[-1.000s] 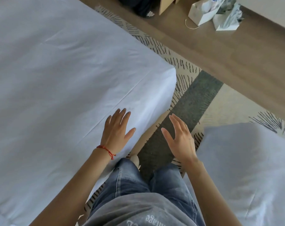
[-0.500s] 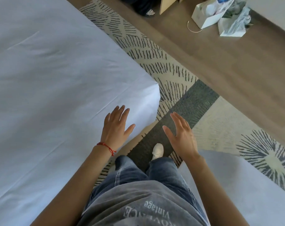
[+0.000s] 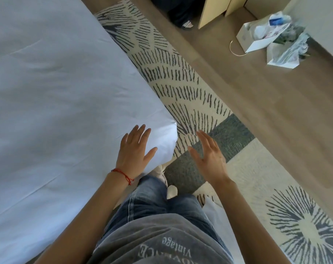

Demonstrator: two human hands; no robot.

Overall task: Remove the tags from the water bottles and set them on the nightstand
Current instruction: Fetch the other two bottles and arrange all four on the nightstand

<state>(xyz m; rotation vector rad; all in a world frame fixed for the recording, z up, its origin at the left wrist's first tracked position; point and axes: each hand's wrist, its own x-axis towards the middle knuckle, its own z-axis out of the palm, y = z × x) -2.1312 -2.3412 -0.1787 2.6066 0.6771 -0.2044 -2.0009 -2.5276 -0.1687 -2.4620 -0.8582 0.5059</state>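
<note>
We're standing w/ the bed [image 3: 57, 111] on our left, its corner just beyond the left hand [image 3: 133, 151]. No water bottles, no tags and no nightstand are in view, so we can't say where the task's things are; our guess is we're walking round the bed to reach them, and nothing of the task looks started from here.

Both hands hang out in front at about waist height, empty. Left hand: palm down, fingers straight and slightly spread, thumb out to the right, over the bed's near corner; whether it touches the sheet or floats above it we can't tell. A red string bracelet [image 3: 123, 175] sits at that wrist. Right hand [image 3: 209, 155]: palm turned inward toward the left one, fingers straight, pointing far, over the patterned rug [image 3: 181, 82]. Grip on both sides is wide and holds nothing. Prob. they're held like this for balance and to be ready, not for any grasp.

Below, jeans and a pale shoe [image 3: 171, 191] show one leg stepping fwd on the rug's dark band. Far right, on the wood floor [image 3: 257, 101], lie a white paper bag [image 3: 257, 39] on its side and crumpled paper [image 3: 287, 54] just beside it. These prob. aren't ours to deal w/.

Next we'd need to find the bottles first.
</note>
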